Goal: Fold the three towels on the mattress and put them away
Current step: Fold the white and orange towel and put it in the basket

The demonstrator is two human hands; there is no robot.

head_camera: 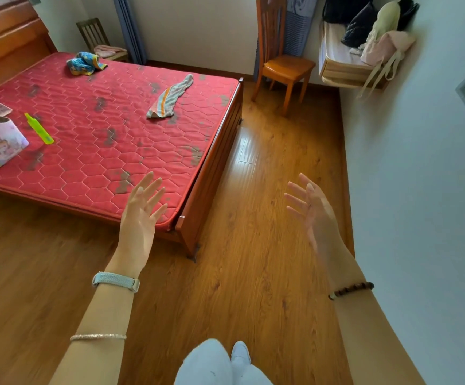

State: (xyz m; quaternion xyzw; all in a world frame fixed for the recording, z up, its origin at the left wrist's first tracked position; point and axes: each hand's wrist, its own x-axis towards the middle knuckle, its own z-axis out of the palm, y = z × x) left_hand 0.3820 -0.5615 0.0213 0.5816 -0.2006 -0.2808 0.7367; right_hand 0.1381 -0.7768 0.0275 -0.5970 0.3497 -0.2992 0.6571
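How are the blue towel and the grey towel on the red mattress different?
The blue towel is bunched in a heap; the grey towel lies stretched out long. The blue towel has yellow patterning; the grey towel has an orange stripe. Both lie unfolded on the mattress.

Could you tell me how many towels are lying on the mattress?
2. A crumpled blue towel at the far end of the mattress, and a grey orange-striped towel towards its right side. A pink cloth lies on the chair beyond; another may be hidden.
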